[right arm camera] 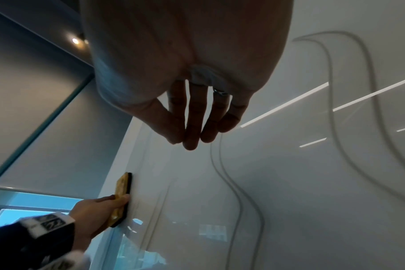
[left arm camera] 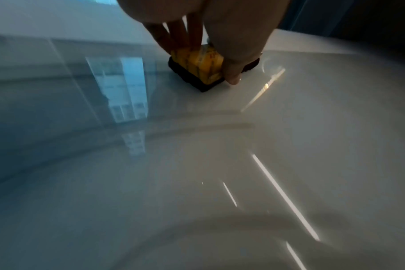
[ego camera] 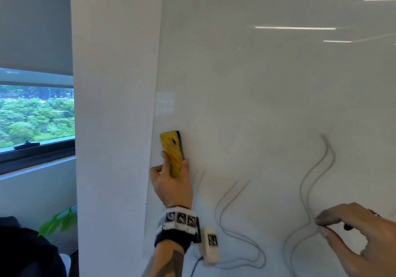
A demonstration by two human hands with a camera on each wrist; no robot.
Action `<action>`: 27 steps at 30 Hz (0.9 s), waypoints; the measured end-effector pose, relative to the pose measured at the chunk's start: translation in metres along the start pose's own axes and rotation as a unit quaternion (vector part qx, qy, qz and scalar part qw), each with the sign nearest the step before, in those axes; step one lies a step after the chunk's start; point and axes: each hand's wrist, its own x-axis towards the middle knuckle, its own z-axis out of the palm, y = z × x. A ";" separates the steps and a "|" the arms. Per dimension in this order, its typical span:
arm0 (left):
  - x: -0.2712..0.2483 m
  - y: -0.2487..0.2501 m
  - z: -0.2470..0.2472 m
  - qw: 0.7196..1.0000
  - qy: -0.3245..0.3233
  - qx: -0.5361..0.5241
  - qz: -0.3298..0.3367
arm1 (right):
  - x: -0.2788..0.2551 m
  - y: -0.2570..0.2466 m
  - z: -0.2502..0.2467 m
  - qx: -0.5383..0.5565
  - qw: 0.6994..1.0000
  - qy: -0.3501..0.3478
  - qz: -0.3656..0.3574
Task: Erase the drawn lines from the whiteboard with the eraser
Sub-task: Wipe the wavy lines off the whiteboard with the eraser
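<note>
A glossy whiteboard (ego camera: 257, 83) fills the head view. My left hand (ego camera: 174, 165) grips a yellow eraser (ego camera: 172, 153) with a black felt base, pinching its lower end between thumb and fingers. The eraser is pressed upright on the board close to its left edge; the left wrist view shows the felt flat on the surface (left arm camera: 197, 65). Grey wavy double lines (ego camera: 308, 182) run down the board at the right, another pair (ego camera: 222, 201) sits in the middle, and a short faint stroke (ego camera: 200, 178) lies beside the eraser. My right hand (ego camera: 330, 227) hovers at the right-hand lines, fingers relaxed, holding nothing.
A white wall panel (ego camera: 115, 105) borders the board on the left. Beyond it are a window (ego camera: 36, 116) showing trees and a green plant (ego camera: 57, 221) low down. A wrist camera unit (ego camera: 211, 244) and its cable hang under my left wrist.
</note>
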 end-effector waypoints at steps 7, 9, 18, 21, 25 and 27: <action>-0.119 0.005 0.007 0.962 -0.198 -0.057 0.180 | 0.031 -0.041 0.067 0.019 0.999 -0.033 0.005; -0.125 0.014 0.014 0.969 -0.177 -0.060 0.161 | 0.037 -0.047 0.089 0.020 0.999 -0.014 0.025; -0.141 0.035 0.010 0.936 -0.282 -0.128 0.167 | 0.021 -0.030 0.131 -0.061 0.994 0.093 0.024; -0.116 0.022 0.005 0.908 -0.331 -0.092 0.238 | 0.019 -0.020 0.136 -0.103 0.986 0.134 0.002; -0.054 0.032 -0.003 0.886 -0.324 0.001 0.333 | 0.017 -0.007 0.149 -0.140 0.979 0.144 -0.037; -0.024 0.059 -0.002 0.886 -0.280 0.023 0.368 | 0.018 0.003 0.141 -0.145 0.971 0.176 -0.067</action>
